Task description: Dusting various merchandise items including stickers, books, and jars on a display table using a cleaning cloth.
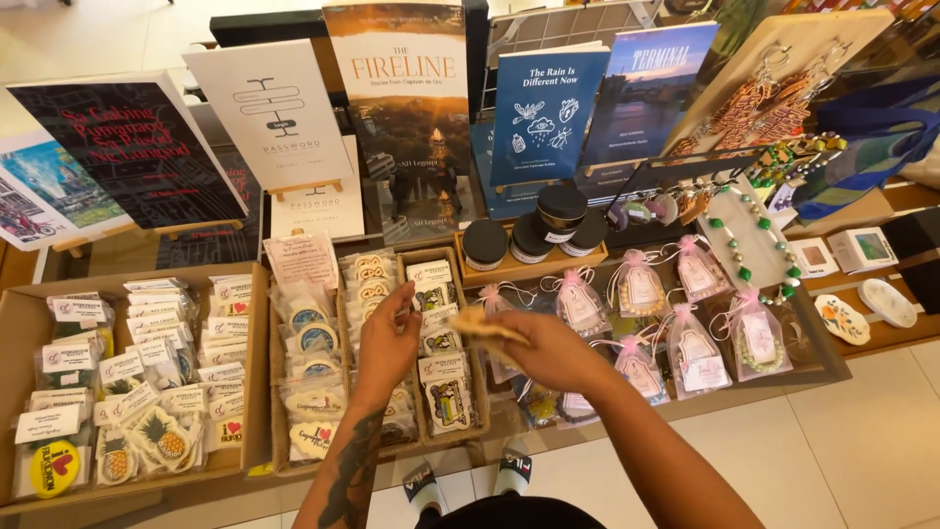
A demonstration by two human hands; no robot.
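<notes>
My left hand (385, 345) reaches into a wooden tray (473, 377) of small bagged stickers and badges, its fingers pinching one small packet in the middle row. My right hand (544, 348) hovers just right of it, shut on a flat tan, cookie-shaped item in a clear wrapper (482, 326). Both hands sit over the tray's right half. The left forearm shows a dark tattoo.
A cardboard box (257, 392) of packed stickers stands at the left. Pink-ribboned sheer pouches (696, 351) lie at the right, black-lidded jars (534, 235) behind the tray, and books on stands (403, 108) along the back. Bead jewellery (754, 230) rests at the far right. My feet show below.
</notes>
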